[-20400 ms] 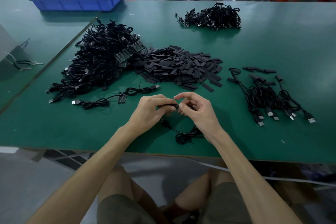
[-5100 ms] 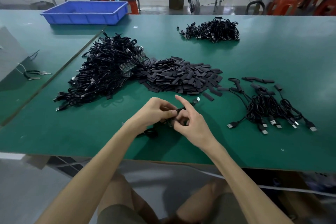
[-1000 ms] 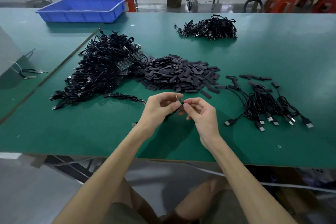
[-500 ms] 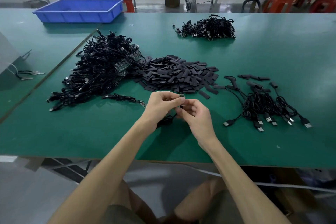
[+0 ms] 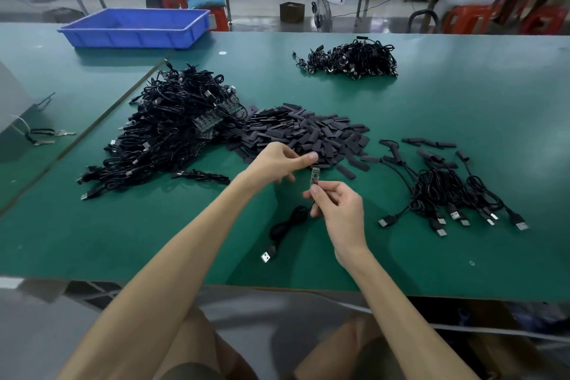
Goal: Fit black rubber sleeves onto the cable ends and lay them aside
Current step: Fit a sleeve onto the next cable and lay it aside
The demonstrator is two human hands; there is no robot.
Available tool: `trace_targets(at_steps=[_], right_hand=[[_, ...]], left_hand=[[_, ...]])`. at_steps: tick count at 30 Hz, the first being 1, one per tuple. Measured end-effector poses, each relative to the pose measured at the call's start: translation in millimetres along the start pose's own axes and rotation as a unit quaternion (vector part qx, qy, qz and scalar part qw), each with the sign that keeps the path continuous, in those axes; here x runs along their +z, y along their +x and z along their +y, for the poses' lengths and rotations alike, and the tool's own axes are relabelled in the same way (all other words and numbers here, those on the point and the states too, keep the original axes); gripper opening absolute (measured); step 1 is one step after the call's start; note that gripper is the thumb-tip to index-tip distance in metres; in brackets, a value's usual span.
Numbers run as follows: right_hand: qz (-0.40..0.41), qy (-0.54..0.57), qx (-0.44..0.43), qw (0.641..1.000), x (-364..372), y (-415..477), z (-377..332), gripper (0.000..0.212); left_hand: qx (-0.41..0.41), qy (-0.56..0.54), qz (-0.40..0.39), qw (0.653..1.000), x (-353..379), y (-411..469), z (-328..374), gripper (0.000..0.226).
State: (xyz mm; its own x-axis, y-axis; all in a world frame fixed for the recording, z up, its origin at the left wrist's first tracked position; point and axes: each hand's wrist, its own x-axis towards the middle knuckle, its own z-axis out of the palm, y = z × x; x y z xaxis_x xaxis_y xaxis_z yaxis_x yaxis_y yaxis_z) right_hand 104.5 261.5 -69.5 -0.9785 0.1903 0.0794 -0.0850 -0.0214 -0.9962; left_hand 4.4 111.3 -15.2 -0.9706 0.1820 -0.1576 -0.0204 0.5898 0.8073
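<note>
Matte green table [image 5: 462, 108]; right hand [image 5: 339, 210] pinches slim circuit-board cable end [image 5: 315, 177], left hand [image 5: 274, 165] unclear

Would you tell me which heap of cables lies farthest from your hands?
The small heap beyond the sleeve pile, toward the far edge; others lie nearer.

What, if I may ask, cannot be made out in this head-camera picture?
Head view: whether the left hand pinches a sleeve; its blurred fingertips merge with the dark sleeve pile behind.
Head view: markings on the circuit board above the right hand, which pinches the cable; too small.
Head view: the grey object at the left; cut off by the edge.
</note>
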Motion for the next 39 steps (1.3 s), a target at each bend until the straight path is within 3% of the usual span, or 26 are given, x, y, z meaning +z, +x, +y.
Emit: trace_targets(at_steps=[2,6,11,15,18,21,23,28,39], right_hand=[[-0.002,-0.01,-0.003,1.0,1,0,2,0.005],[-0.004,-0.005,0.002,1.0,1,0,2,0.006],[-0.01,0.012,0.009,1.0,-1,-1,2,0.006],[-0.014,0.019,0.005,1.0,0,0,2,0.008],[-0.024,0.024,-0.001,0.999,0,-1,1,0.008],[-0.036,0.021,-0.009,0.999,1,-2,0,0.006],[-0.045,0.013,-0.016,0.999,0,-3,-1,0.006],[-0.061,0.002,-0.021,0.998,-2,-5,-3,0.009],[-0.11,-0.041,-0.013,0.993,0,-8,-7,0.014]], left_hand=[[-0.034,0.108,0.038,0.993,6,12,-1,0.052],[-0.055,0.207,0.112,0.97,26,22,2,0.049],[-0.064,0.209,0.109,0.97,22,18,5,0.037],[-0.058,0.119,0.068,0.989,0,-2,-2,0.027],[-0.032,-0.042,-0.001,0.999,-11,-25,-12,0.024],[-0.007,-0.229,-0.074,0.971,-10,-43,-26,0.03],[0.004,-0.295,-0.101,0.95,-5,-48,-34,0.035],[0.018,-0.375,-0.075,0.924,6,-54,-44,0.036],[0.018,-0.432,-0.058,0.9,6,-62,-47,0.025]])
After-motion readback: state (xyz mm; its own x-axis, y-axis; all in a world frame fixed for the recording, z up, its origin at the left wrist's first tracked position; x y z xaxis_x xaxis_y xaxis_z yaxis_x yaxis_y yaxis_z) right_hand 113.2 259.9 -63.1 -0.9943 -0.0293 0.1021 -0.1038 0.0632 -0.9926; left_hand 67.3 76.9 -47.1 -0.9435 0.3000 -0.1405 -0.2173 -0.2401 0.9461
